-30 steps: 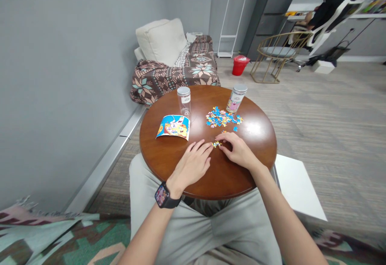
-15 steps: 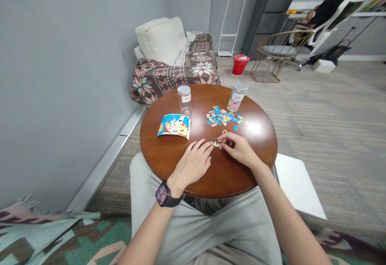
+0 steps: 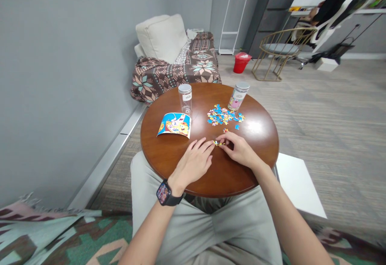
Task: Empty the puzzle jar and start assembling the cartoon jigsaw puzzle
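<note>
My left hand (image 3: 194, 160) lies nearly flat on the round wooden table (image 3: 171, 158), fingers stretched out, its fingertips at the left end of a few small yellow and white puzzle pieces (image 3: 216, 142). My right hand (image 3: 237, 147) pinches at the right end of these pieces with thumb and fingers, which partly cover them. Just beyond the hands is a small loose puzzle piece (image 3: 225, 130). Farther back spreads a pile of mostly blue and yellow puzzle pieces (image 3: 222, 115), with one blue piece (image 3: 237, 127) apart from it. A curved cartoon picture sheet (image 3: 175, 124) stands to the left.
A clear jar (image 3: 186, 101) with a silver lid stands behind the picture sheet, and a labelled jar (image 3: 238, 97) behind the pile. Beyond the table are a draped sofa (image 3: 193, 64), a red bin (image 3: 241, 62), a gold-framed chair (image 3: 279, 48) and a seated person (image 3: 337, 3).
My right fingers have shifted slightly over the small puzzle pieces, which now sit a little differently between the hands. My left hand stays in place; the view has moved slightly.
</note>
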Motion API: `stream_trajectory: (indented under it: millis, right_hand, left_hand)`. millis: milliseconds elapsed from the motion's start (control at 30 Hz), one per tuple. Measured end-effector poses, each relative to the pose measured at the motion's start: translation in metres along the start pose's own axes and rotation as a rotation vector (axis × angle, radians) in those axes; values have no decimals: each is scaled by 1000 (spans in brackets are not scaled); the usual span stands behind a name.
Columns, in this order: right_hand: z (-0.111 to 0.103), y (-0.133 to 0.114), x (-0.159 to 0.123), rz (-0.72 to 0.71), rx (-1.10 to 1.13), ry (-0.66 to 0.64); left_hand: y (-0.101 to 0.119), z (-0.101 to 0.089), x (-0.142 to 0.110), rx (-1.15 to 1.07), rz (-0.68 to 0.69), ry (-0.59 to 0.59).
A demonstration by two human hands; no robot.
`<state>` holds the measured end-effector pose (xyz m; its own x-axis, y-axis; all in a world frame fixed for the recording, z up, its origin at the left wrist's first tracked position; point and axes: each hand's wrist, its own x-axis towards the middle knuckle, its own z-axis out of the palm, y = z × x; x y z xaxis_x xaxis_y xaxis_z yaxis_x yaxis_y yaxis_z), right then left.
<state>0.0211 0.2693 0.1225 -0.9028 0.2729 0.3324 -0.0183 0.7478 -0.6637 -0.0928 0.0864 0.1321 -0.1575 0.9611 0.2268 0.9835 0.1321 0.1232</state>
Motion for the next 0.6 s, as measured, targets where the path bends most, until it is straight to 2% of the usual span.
stream_trajectory:
  millis: [167, 400, 600]
  right_hand:
    - [-4, -2, 2, -27, 50, 5]
    - [-2, -4, 4, 103, 27, 86]
    - [3, -1, 6, 68, -37, 78]
  left_hand:
    - [0, 0, 0, -11, 1, 7]
    - [-1, 3, 0, -32, -1, 16]
    - [0, 2, 0, -29, -3, 13]
